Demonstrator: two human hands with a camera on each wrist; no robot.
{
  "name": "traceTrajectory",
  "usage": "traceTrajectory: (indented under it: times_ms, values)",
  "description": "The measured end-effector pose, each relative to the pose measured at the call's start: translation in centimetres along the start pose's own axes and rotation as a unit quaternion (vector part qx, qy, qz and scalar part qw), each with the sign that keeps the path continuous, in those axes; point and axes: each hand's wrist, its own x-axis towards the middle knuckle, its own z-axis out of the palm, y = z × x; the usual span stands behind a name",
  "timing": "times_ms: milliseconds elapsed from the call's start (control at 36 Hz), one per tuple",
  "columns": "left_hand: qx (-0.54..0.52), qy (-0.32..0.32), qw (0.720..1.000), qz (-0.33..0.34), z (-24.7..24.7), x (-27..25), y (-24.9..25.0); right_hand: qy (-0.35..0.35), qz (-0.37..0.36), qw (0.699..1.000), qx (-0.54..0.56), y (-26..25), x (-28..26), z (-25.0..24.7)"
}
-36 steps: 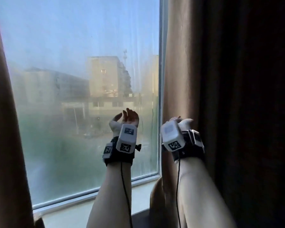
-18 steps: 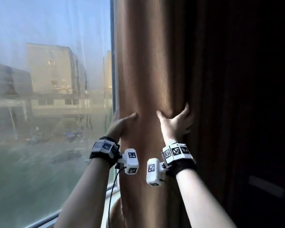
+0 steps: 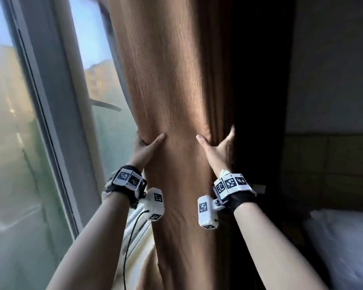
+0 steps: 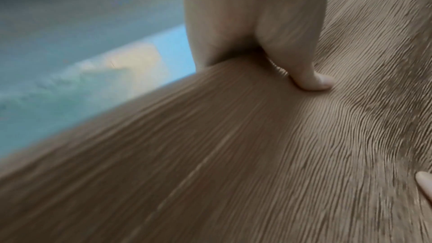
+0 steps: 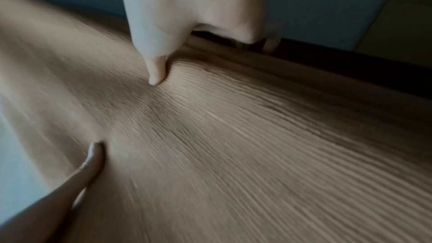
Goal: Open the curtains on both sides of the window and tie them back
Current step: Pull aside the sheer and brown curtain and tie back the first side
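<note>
I am clasping the gathered curtain (image 3: 176,101) beside the window (image 3: 29,143), left hand (image 3: 144,149) and right hand (image 3: 218,149) wrapping it from either side.

Right wrist view. The right hand (image 5: 187,12) is seen from behind, its thumb (image 5: 157,69) pressed into a tan, finely ribbed fabric curtain (image 5: 245,145), while its fingers (image 5: 271,43) are curled over a fold at the curtain's far, shadowed edge. The thumb of the left hand (image 5: 77,173) is laid against the same fabric at lower left. A dim grey wall (image 5: 327,6) is visible behind.
</note>
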Motion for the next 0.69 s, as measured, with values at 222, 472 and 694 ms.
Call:
traceTrajectory:
  times_ms: [222,472,694]
  values:
    - [-0.063,-0.075,0.995,-0.024,8.2,6.3,-4.9,-0.044,-0.026,0.98,-0.19,3.4,6.5,-2.4]
    - [-0.04,-0.085,0.996,0.001,18.5,15.5,-10.9,0.001,-0.088,0.959,-0.271,11.2,18.8,-2.3]
    - [-0.048,-0.081,0.995,0.017,27.7,25.4,-15.9,0.013,-0.091,0.954,-0.284,17.6,31.9,-0.3]
